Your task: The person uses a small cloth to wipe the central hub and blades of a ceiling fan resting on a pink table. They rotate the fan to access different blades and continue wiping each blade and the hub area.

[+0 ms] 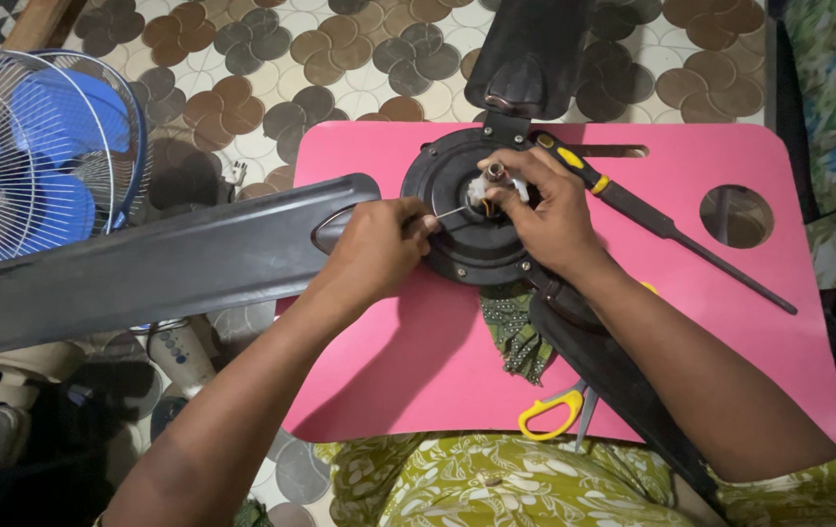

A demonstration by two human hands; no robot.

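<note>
Pink lap table point(418, 371), rounded corners, set over a floor point(271, 59) tiled in brown and grey circle pattern. Round hole point(736, 216) near the table's right edge; narrow slot point(616, 151) near the far edge. Black ceiling fan motor point(457, 239) rests on the table just inside the far edge, left of centre; its blades overhang the left, far and near edges. Black screwdriver with yellow bands point(652, 220) lies diagonally from motor toward the right edge. Green patterned cloth point(515, 332) lies near the motor, toward the near edge. Yellow-handled scissors point(556, 412) at the near edge. Blue pedestal fan point(18, 166) stands on the floor left of the table.
</note>
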